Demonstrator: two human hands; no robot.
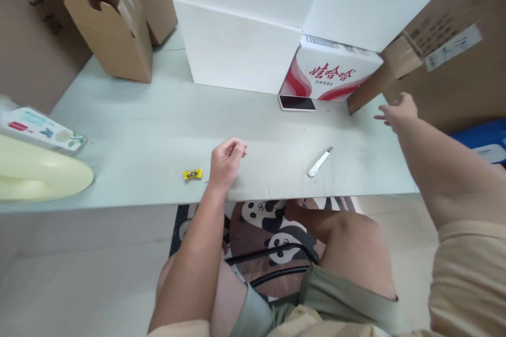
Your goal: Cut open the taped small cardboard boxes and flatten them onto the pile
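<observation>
My left hand (226,163) rests at the table's front part with its fingers curled into a loose fist; nothing shows in it. A small yellow wrapped candy (193,174) lies to its left, apart from it. My right hand (400,110) is held out over the table's right side, fingers partly stretched and apart, holding nothing. Nearest to it stands a narrow brown cardboard box (371,89), with a visible gap between them. A white utility knife (319,163) lies between my two hands. Behind the knife, a phone (297,103) lies screen up.
White boxes (241,47) and a red-and-white carton (332,71) line the table's back. Open cardboard boxes (114,37) stand back left. A pale yellow object (43,171) and a labelled pack (43,129) sit far left. A blue pack (484,139) is at right.
</observation>
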